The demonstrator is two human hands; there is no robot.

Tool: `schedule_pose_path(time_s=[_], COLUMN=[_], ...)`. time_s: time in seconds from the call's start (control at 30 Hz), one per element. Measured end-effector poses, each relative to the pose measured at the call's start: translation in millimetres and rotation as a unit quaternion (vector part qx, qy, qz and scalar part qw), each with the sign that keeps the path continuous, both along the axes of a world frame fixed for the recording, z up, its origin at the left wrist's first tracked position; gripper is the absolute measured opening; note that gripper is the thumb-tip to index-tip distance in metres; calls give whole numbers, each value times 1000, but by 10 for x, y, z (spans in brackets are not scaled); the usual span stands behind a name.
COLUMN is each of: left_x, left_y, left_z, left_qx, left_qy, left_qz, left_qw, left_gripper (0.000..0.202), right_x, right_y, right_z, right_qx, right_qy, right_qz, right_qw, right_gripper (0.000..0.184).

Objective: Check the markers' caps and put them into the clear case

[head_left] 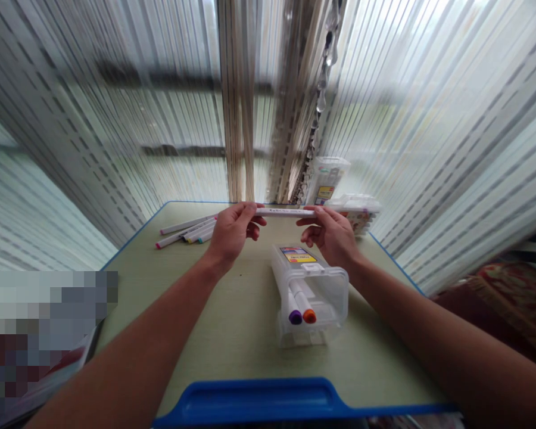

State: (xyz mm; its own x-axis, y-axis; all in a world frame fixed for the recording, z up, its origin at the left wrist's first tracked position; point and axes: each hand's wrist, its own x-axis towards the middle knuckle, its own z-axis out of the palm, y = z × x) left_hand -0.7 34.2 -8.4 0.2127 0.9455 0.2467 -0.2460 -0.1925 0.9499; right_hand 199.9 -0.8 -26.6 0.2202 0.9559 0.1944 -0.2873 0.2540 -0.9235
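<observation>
A white marker [284, 212] is held level between my two hands, above the far part of the table. My left hand [234, 229] pinches its left end, and my right hand [333, 232] pinches its right end. My fingers cover both ends of it. Below my right hand, a clear plastic case [312, 286] lies on its side with its open mouth toward me. Inside it rest two markers, one with a purple end [295, 317] and one with an orange end [309, 316]. Left of my left hand lies a loose pile of several white markers [187, 231] with coloured ends.
Two more clear cases stand at the far right, one upright [328, 182] and one lower [361, 213]. The pale table [223, 333] has a blue rim with a blue tray [259, 400] at the front. Striped sheer curtains [170, 119] hang right behind it.
</observation>
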Motion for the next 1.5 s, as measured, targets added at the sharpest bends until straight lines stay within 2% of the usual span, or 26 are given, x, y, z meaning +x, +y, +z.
schedule_pose_path(time_s=[0.27,0.5,0.83,1.0,1.2,1.33,1.5], left_x=[21,59,86,90,63,47,44], left_y=[-77,-173,-329,-346,-302,-296,-324], left_z=[57,96,195,208,185,192,196], left_qx=[88,128,129,123,95,58,65], left_qy=[5,-14,-16,-23,-35,-57,-32], left_qz=[8,-39,-113,-125,-104,-127,-157], left_qw=[996,991,985,984,989,989,985], left_gripper=[34,30,29,30,31,28,25], right_x=[30,15,-1,4,3,1,5], right_y=[43,47,30,25,26,30,30], right_z=[-73,-105,-84,-83,-73,-70,-71], right_qx=[-21,-54,-50,-49,-42,-44,-36], right_qy=[-21,-19,-11,-15,-12,-10,-11], right_qz=[-9,6,24,24,3,0,2], right_qw=[1000,998,998,998,999,999,999], right_gripper=[33,33,31,34,36,36,36])
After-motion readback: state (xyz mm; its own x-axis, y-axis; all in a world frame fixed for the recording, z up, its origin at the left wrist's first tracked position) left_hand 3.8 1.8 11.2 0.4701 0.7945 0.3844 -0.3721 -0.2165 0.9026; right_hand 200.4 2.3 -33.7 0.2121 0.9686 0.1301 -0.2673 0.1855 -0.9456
